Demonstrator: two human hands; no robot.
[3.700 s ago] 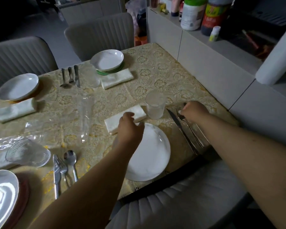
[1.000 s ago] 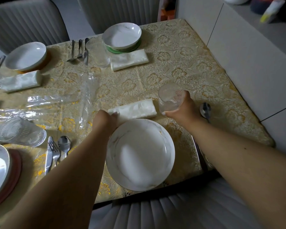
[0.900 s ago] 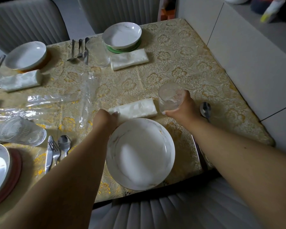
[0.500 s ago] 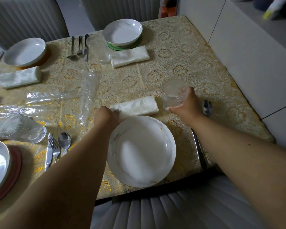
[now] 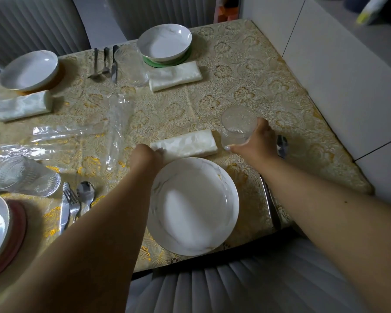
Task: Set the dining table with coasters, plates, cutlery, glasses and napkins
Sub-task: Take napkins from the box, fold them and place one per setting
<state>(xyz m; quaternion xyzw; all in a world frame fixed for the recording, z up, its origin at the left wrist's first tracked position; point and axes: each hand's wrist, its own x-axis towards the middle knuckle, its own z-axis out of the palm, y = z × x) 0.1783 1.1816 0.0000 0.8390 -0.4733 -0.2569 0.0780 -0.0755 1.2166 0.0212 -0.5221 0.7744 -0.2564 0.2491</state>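
- The right hand (image 5: 255,143) curls around the near side of a clear ribbed glass (image 5: 237,126), thumb and fingers wrapped on its wall, just beyond the right end of the folded napkin (image 5: 185,144).
- The left hand (image 5: 146,157) has its fingertips on the napkin's left end; whether they pinch the cloth or only press it flat, I cannot tell, since the knuckles hide the fingers.
- The napkin lies flat on the patterned tablecloth (image 5: 246,71), just beyond the far rim of the white plate (image 5: 192,206).
- A spoon (image 5: 282,143) peeks out just right of the right hand, and a knife (image 5: 269,199) lies along the plate's right side, partly under the forearm.
- The glass is likely moderately heavy, rigid, breakable and a little slippery; its ribs should help. Best held around the lower wall and set down straight.
- The napkin looks light and limp; it will unfold if lifted by one corner, so sliding it flat or taking both ends suits it better.
- The plate is stiff and chippable; take it by the rim.
- Three other place settings appear already laid.
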